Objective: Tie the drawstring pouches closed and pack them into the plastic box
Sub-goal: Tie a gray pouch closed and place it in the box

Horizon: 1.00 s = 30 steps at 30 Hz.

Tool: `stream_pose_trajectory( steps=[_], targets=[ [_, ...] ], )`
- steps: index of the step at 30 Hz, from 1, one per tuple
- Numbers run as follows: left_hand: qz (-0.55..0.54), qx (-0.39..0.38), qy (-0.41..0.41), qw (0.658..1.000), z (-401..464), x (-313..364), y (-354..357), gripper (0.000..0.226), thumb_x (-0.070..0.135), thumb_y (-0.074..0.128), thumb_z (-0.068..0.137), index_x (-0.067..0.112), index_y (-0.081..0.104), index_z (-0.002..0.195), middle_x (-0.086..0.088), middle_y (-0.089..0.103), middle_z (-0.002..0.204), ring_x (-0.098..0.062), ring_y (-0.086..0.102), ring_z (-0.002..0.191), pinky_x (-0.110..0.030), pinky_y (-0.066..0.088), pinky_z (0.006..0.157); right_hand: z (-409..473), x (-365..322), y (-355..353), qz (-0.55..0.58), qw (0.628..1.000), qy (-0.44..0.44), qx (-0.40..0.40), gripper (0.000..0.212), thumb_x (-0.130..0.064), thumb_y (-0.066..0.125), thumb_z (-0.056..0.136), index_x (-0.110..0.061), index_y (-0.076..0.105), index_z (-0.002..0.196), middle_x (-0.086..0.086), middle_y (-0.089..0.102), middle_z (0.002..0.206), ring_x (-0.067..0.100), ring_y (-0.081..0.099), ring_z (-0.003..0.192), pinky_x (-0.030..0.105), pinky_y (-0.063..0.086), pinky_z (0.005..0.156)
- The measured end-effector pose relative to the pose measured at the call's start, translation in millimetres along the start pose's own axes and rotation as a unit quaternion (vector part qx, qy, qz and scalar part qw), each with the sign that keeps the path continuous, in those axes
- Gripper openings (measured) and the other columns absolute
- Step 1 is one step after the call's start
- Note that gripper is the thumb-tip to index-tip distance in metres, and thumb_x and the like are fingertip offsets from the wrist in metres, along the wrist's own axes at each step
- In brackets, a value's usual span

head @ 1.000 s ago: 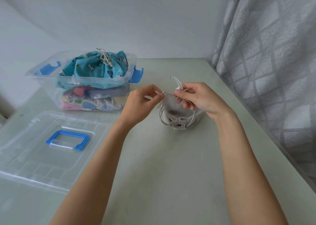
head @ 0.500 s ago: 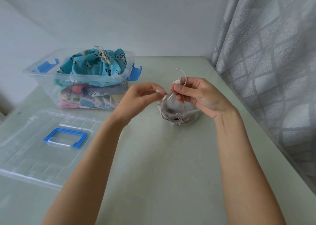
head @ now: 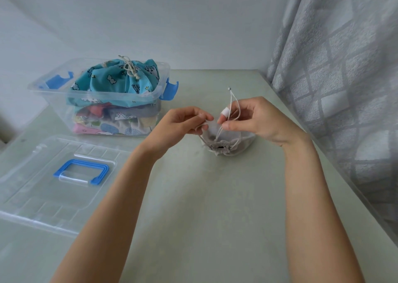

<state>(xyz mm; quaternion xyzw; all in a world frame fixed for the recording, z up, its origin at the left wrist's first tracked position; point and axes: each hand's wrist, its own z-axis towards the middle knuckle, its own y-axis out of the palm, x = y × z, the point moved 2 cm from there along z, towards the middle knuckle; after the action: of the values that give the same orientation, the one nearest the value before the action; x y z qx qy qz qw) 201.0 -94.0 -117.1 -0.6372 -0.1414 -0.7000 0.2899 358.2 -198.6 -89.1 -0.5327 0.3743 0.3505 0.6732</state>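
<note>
A small grey drawstring pouch [head: 228, 141] lies on the pale green table [head: 215, 207], its gathered mouth toward me. My left hand [head: 181, 122] pinches one white cord end just left of the pouch. My right hand [head: 256, 119] pinches the other cord, whose knotted end sticks up above the fingers. The clear plastic box [head: 43, 90] with blue latches stands at the back left, filled with several patterned pouches. A tied turquoise pouch [head: 120, 78] bulges over its rim.
The box's clear lid [head: 32, 196] with a blue handle [head: 80, 171] lies flat at the left front. A grey patterned curtain [head: 344, 88] hangs along the table's right edge. A white wall stands behind.
Both hands have kept working the cords above the grey pouch. The right hand's cord end has risen and now points up. The pouch has stayed in place.
</note>
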Motion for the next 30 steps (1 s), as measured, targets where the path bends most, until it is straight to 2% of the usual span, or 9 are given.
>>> stream_pose_trajectory(
  steps=[3,7,9,12,16,19,22,26,30],
  targets=[
    [-0.037,0.026,-0.020,0.999,0,0,-1,0.013,0.007,0.052,0.093,0.009,0.065,0.096,0.004,0.070,0.078,-0.009,0.064,0.060,-0.020,0.054,0.068,6,1,0,-0.079,0.992,-0.030,0.098,0.026,-0.001,0.072,0.075,-0.027,0.068,0.078,0.003,0.070,0.079,0.015,0.063,0.075,0.034,0.051,0.082],
    [-0.009,0.010,-0.017,1.000,0,-1,3,0.029,0.004,0.062,0.086,0.013,0.062,0.113,0.004,0.067,0.111,-0.009,0.066,0.057,-0.021,0.055,0.064,10,-6,11,-0.078,0.989,-0.072,0.103,0.025,0.000,0.073,0.075,-0.025,0.067,0.079,-0.003,0.070,0.082,0.016,0.067,0.080,0.025,0.052,0.080],
    [0.000,0.000,-0.010,1.000,1,-2,6,0.029,0.002,0.063,0.085,0.013,0.063,0.111,0.006,0.069,0.103,-0.010,0.065,0.057,-0.020,0.054,0.063,12,-5,14,-0.074,0.988,-0.076,0.109,0.022,-0.002,0.074,0.075,-0.023,0.068,0.079,0.000,0.071,0.084,0.018,0.068,0.082,0.025,0.053,0.080],
    [0.010,0.055,0.014,0.998,3,-5,1,0.015,0.000,0.061,0.085,0.012,0.069,0.092,0.005,0.072,0.076,-0.010,0.065,0.058,-0.019,0.054,0.063,13,-1,13,-0.053,0.987,-0.067,0.137,0.014,-0.007,0.075,0.075,-0.019,0.072,0.083,-0.001,0.072,0.082,0.018,0.069,0.078,0.024,0.053,0.079],
    [0.056,0.154,0.050,0.985,5,-10,-12,0.008,0.012,0.061,0.088,0.016,0.067,0.087,-0.004,0.070,0.083,-0.012,0.067,0.070,-0.023,0.055,0.070,12,6,4,0.017,0.982,-0.039,0.184,0.012,-0.005,0.073,0.077,-0.012,0.071,0.087,0.003,0.072,0.083,0.013,0.070,0.069,0.019,0.053,0.066],
    [-0.075,0.198,0.046,0.976,7,-14,-17,0.010,0.015,0.051,0.095,0.017,0.057,0.087,0.001,0.066,0.101,-0.010,0.068,0.083,-0.025,0.055,0.075,9,12,-6,0.038,0.979,-0.019,0.198,0.013,-0.003,0.071,0.079,-0.016,0.069,0.081,0.007,0.072,0.084,0.015,0.070,0.067,0.018,0.052,0.061],
    [-0.313,0.159,0.035,0.936,11,-17,-14,0.019,0.014,0.039,0.099,0.016,0.047,0.083,0.001,0.064,0.114,-0.022,0.065,0.104,-0.034,0.054,0.089,5,22,-15,0.045,0.977,0.006,0.208,0.013,-0.003,0.068,0.082,-0.016,0.068,0.081,0.007,0.069,0.077,0.010,0.068,0.063,0.018,0.052,0.060],
    [-0.450,0.149,0.007,0.880,14,-27,-15,0.022,0.012,0.036,0.100,0.012,0.047,0.080,0.000,0.070,0.083,-0.020,0.069,0.093,-0.034,0.056,0.085,-2,40,-27,0.031,0.969,0.056,0.237,0.008,-0.003,0.065,0.084,-0.010,0.068,0.083,0.005,0.068,0.073,0.005,0.066,0.060,0.017,0.053,0.061],
    [-0.422,0.186,-0.014,0.887,15,-35,-21,0.024,0.007,0.036,0.099,0.012,0.045,0.077,0.006,0.042,0.053,-0.008,0.051,0.051,-0.026,0.055,0.070,-8,48,-35,0.044,0.958,0.071,0.276,0.007,0.001,0.062,0.085,-0.006,0.066,0.085,0.002,0.065,0.068,0.001,0.063,0.054,0.013,0.052,0.058]
  ],
)
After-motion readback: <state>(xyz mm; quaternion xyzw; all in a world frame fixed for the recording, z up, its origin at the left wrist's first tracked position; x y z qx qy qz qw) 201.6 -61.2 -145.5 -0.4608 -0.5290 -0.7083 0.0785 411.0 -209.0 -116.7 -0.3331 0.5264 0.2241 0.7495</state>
